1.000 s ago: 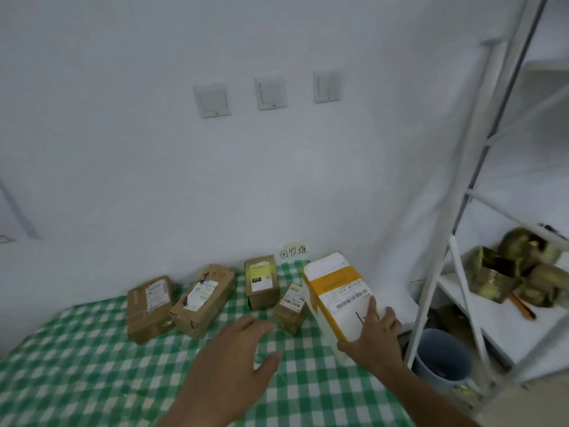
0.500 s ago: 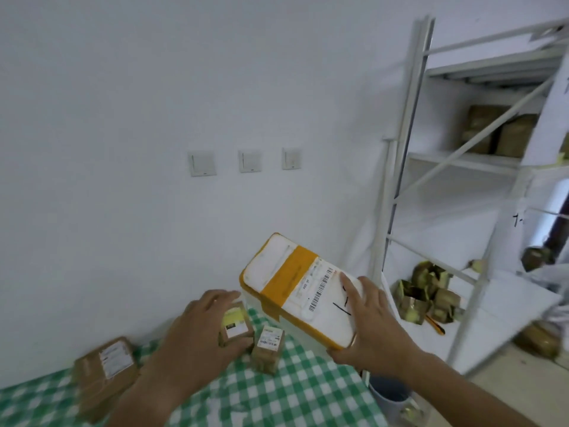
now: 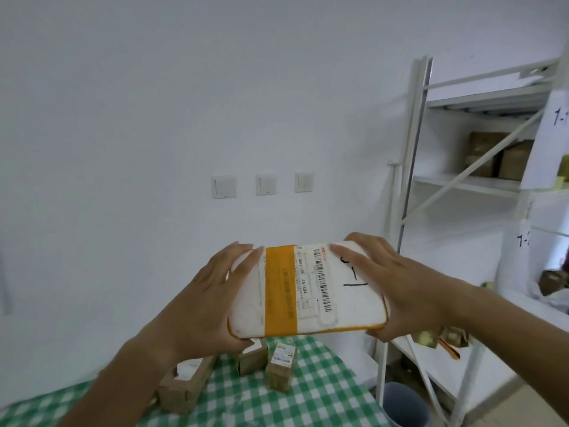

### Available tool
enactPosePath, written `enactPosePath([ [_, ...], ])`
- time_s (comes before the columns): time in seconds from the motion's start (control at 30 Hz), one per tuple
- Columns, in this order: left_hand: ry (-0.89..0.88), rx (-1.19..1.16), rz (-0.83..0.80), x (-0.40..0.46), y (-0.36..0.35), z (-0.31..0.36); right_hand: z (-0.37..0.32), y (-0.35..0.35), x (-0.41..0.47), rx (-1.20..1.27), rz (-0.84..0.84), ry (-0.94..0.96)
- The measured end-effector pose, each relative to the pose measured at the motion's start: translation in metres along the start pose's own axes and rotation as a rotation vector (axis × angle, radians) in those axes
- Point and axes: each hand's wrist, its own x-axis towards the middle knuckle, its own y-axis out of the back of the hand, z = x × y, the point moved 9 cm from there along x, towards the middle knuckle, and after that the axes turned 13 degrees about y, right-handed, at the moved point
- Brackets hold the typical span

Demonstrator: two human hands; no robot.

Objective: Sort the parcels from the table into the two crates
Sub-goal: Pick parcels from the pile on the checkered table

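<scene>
In the head view, we held a flat white foam parcel banded with orange tape up in the air between both hands, its labelled face turned toward us. Our left hand cupped its left end, fingers lying along the top face and thumb tucked under the near corner. Our right hand clasped the right end the same way, fingers over the far edge and palm against the side. Neither hand was free; both were closed around this one parcel.

We judged it light and stiff, since it sat level between two end grips without sagging. Its skin looked smooth and a little dented, so we thought it could crush under hard fingertips. Holding it by the two short ends seemed the sound way to carry it.

Below our hands lay the table with a green-and-white checked cloth. On it, beneath the parcel, stood a small brown cardboard box with a white label; under our left wrist lay a longer brown cardboard box. To the right of our right hand stood a white metal shelving rack. We could not see either crate.
</scene>
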Motion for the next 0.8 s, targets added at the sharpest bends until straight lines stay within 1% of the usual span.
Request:
enactPosePath([
  [0.07,0.022,-0.047,0.047,-0.005,0.008,0.006,-0.001,0.017,0.001,-0.013,0.038,0.053],
  [0.13,0.062,-0.069,0.114,-0.008,0.015,0.01,0.002,0.033,0.0,-0.002,0.12,0.058],
  [0.17,0.092,-0.084,0.162,-0.01,0.018,0.011,0.006,0.041,-0.002,0.025,0.191,0.034],
  [0.23,0.178,-0.138,0.279,-0.015,0.026,0.013,0.018,0.052,-0.008,0.14,0.39,-0.077],
  [0.3,0.278,-0.215,0.403,-0.02,0.031,0.016,0.035,0.05,-0.013,0.347,0.608,-0.276],
  [0.33,0.319,-0.254,0.455,-0.021,0.032,0.019,0.041,0.043,-0.015,0.505,0.7,-0.389],
  [0.4,0.382,-0.303,0.54,-0.022,0.032,0.028,0.04,0.02,-0.006,0.836,0.796,-0.539],
  [0.47,0.445,-0.322,0.594,-0.02,0.03,0.038,0.029,0.001,0.011,1.09,0.808,-0.587],
  [0.53,0.501,-0.317,0.632,-0.018,0.028,0.048,0.015,-0.008,0.028,1.237,0.788,-0.556],
  [0.67,0.56,-0.308,0.697,-0.016,0.028,0.062,0.007,-0.016,0.044,1.296,0.791,-0.517],
  [0.8,0.571,-0.3,0.712,-0.014,0.024,0.077,0.01,-0.021,0.041,1.356,0.798,-0.5],
])
